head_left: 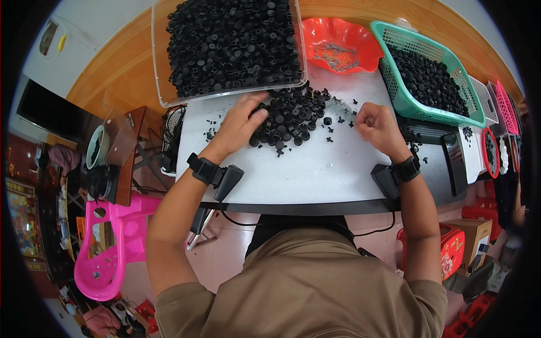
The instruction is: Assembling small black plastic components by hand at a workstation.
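Note:
A heap of black round plastic caps [287, 115] lies on the white tabletop, with small black cross-shaped pieces [329, 138] scattered at its right and front. At the heap's left edge is my left hand [243, 119], its fingers stretched toward the caps and the thumb apart; the fingertips are slightly blurred, and nothing shows in its grasp. To the right of the heap, my right hand [376, 127] is closed, fingers curled in against the thumb. Whatever it holds is hidden. Between that hand and the heap lies a small pile of thin, pale metal pieces [340, 107].
A clear bin [159, 67] full of black caps stands behind the heap. Beside it are a red scalloped bowl [369, 48] with thin metal pieces and a green basket [403, 104] of black parts. A black phone-like object [454, 162] lies at the right; a pink chair [127, 242] stands left.

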`<state>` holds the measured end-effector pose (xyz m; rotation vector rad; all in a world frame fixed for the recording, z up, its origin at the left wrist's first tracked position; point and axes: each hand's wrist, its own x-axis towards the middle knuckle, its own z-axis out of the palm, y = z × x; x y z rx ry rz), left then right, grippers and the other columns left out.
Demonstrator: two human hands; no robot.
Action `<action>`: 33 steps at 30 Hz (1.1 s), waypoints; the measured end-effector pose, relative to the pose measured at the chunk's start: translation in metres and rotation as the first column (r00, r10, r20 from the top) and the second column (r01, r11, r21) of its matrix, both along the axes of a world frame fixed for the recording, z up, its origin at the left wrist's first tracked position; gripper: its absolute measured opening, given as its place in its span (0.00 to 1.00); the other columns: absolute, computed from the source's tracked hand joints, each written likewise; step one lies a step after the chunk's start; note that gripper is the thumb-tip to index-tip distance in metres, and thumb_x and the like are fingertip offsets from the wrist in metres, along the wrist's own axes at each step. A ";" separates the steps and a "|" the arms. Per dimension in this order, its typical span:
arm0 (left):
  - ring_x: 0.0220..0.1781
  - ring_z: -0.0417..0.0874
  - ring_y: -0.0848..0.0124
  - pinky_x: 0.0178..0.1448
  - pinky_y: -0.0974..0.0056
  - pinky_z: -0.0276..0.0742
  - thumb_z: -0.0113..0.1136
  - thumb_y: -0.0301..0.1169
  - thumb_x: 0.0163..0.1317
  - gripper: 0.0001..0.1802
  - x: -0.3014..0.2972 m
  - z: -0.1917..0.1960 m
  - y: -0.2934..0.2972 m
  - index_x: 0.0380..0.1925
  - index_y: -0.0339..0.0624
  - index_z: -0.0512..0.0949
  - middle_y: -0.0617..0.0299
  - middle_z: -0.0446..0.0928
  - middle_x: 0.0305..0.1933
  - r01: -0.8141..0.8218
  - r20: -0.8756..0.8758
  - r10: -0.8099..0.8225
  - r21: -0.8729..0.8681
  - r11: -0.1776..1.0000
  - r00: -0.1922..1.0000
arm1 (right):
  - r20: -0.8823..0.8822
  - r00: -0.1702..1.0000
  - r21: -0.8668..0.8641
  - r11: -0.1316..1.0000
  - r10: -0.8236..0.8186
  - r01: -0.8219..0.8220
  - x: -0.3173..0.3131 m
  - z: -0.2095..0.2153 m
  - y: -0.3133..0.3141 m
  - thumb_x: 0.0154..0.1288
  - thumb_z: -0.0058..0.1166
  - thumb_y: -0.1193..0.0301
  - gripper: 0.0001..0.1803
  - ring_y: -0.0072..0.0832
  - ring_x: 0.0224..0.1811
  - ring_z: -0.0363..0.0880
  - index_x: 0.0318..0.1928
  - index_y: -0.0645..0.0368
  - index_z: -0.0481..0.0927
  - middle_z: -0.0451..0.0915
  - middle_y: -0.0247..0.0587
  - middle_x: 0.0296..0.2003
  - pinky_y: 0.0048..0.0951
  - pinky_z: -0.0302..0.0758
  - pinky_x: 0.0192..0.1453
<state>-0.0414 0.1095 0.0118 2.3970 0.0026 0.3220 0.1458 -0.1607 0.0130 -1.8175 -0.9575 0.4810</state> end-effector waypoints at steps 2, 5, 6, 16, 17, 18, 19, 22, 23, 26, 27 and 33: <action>0.62 0.65 0.50 0.66 0.58 0.59 0.46 0.43 0.66 0.28 0.002 -0.004 0.010 0.56 0.28 0.66 0.40 0.66 0.59 -0.290 -0.001 0.292 0.119 0.950 0.956 | 0.016 1.000 -0.011 1.000 0.007 -0.007 0.000 0.001 0.000 0.48 0.51 0.82 0.01 0.15 0.22 0.67 0.22 0.66 0.73 0.71 0.31 0.18 0.19 0.63 0.24; 0.63 0.63 0.48 0.66 0.57 0.58 0.46 0.43 0.66 0.29 0.007 -0.017 0.017 0.56 0.26 0.65 0.38 0.66 0.59 -0.366 -0.014 0.380 0.235 0.900 0.925 | 0.004 1.000 -0.004 1.000 0.004 -0.004 -0.002 0.003 0.001 0.48 0.50 0.83 0.01 0.14 0.22 0.67 0.24 0.66 0.73 0.71 0.30 0.18 0.19 0.64 0.24; 0.65 0.62 0.48 0.66 0.55 0.56 0.46 0.43 0.66 0.30 0.008 -0.019 0.017 0.57 0.27 0.64 0.38 0.65 0.60 -0.373 -0.038 0.399 0.287 0.883 0.916 | 0.004 1.000 -0.003 1.000 0.003 -0.003 -0.002 0.003 0.001 0.48 0.50 0.83 0.01 0.14 0.22 0.67 0.24 0.66 0.73 0.71 0.30 0.18 0.19 0.64 0.24; 0.70 0.57 0.54 0.70 0.53 0.49 0.41 0.45 0.67 0.29 0.020 -0.019 0.006 0.62 0.37 0.63 0.44 0.61 0.65 -0.216 -0.101 0.263 0.336 0.917 0.960 | -0.025 0.999 0.048 0.999 0.025 -0.024 -0.001 0.001 0.000 0.50 0.48 0.85 0.03 0.13 0.24 0.67 0.27 0.68 0.74 0.71 0.29 0.20 0.17 0.65 0.26; 0.69 0.59 0.54 0.70 0.56 0.50 0.42 0.44 0.67 0.28 0.018 -0.018 0.007 0.61 0.36 0.64 0.45 0.62 0.65 -0.148 -0.093 0.174 0.240 0.959 0.980 | -0.018 1.000 0.040 0.999 0.024 -0.023 -0.001 0.001 0.000 0.50 0.48 0.85 0.04 0.13 0.24 0.66 0.28 0.68 0.74 0.71 0.29 0.20 0.17 0.65 0.26; 0.68 0.60 0.54 0.70 0.59 0.52 0.43 0.42 0.67 0.26 0.017 -0.017 0.007 0.60 0.36 0.65 0.47 0.63 0.65 -0.075 -0.076 0.086 0.143 0.987 0.993 | -0.018 1.000 0.040 0.999 0.024 -0.023 -0.002 0.001 0.000 0.50 0.48 0.85 0.04 0.13 0.24 0.66 0.28 0.68 0.74 0.71 0.29 0.20 0.17 0.65 0.26; 0.68 0.60 0.54 0.70 0.59 0.52 0.43 0.42 0.67 0.26 0.013 -0.015 0.005 0.60 0.36 0.65 0.47 0.63 0.65 -0.076 -0.076 0.087 0.144 0.987 0.993 | -0.018 1.000 0.036 0.999 0.022 -0.021 -0.002 0.001 0.001 0.50 0.48 0.85 0.04 0.13 0.24 0.66 0.28 0.68 0.74 0.71 0.29 0.20 0.18 0.65 0.26; 0.65 0.65 0.60 0.68 0.64 0.56 0.43 0.40 0.68 0.25 0.002 -0.002 -0.003 0.58 0.35 0.67 0.50 0.66 0.62 -0.075 -0.064 0.065 -0.175 0.982 0.996 | -0.035 0.999 0.029 0.999 0.018 -0.017 -0.003 0.003 0.000 0.50 0.49 0.85 0.04 0.13 0.23 0.67 0.28 0.68 0.75 0.71 0.30 0.20 0.18 0.65 0.26; 0.64 0.66 0.63 0.68 0.64 0.56 0.43 0.39 0.68 0.24 -0.004 -0.001 0.000 0.59 0.35 0.67 0.53 0.68 0.61 -0.093 -0.019 0.092 -0.320 0.943 0.996 | -0.049 0.999 0.029 0.999 0.025 -0.024 -0.003 0.003 0.000 0.50 0.49 0.85 0.04 0.13 0.23 0.67 0.28 0.68 0.75 0.71 0.30 0.20 0.18 0.66 0.26; 0.63 0.67 0.67 0.65 0.62 0.61 0.40 0.37 0.70 0.22 -0.024 0.011 0.005 0.58 0.35 0.67 0.55 0.69 0.60 -0.122 0.031 0.150 -0.433 0.893 0.988 | 0.016 0.999 0.037 0.998 0.047 -0.047 -0.001 0.001 0.000 0.54 0.47 0.85 0.03 0.14 0.19 0.69 0.30 0.68 0.74 0.72 0.30 0.19 0.17 0.66 0.22; 0.61 0.69 0.68 0.63 0.64 0.64 0.42 0.36 0.69 0.21 -0.031 0.018 0.002 0.57 0.34 0.68 0.55 0.70 0.58 -0.170 0.020 0.201 -0.451 0.876 0.979 | 0.013 0.999 0.038 0.998 0.048 -0.048 -0.002 0.001 0.000 0.54 0.47 0.85 0.03 0.14 0.19 0.69 0.30 0.68 0.74 0.72 0.30 0.19 0.17 0.66 0.22; 0.32 0.74 0.80 0.34 0.75 0.71 0.51 0.24 0.62 0.11 -0.066 0.005 0.000 0.43 0.35 0.77 0.62 0.78 0.37 -0.483 -0.090 0.511 -0.499 0.720 0.855 | -0.064 0.998 0.026 1.000 0.014 -0.012 -0.005 0.005 0.001 0.52 0.48 0.84 0.03 0.14 0.21 0.69 0.29 0.68 0.76 0.73 0.31 0.20 0.18 0.67 0.23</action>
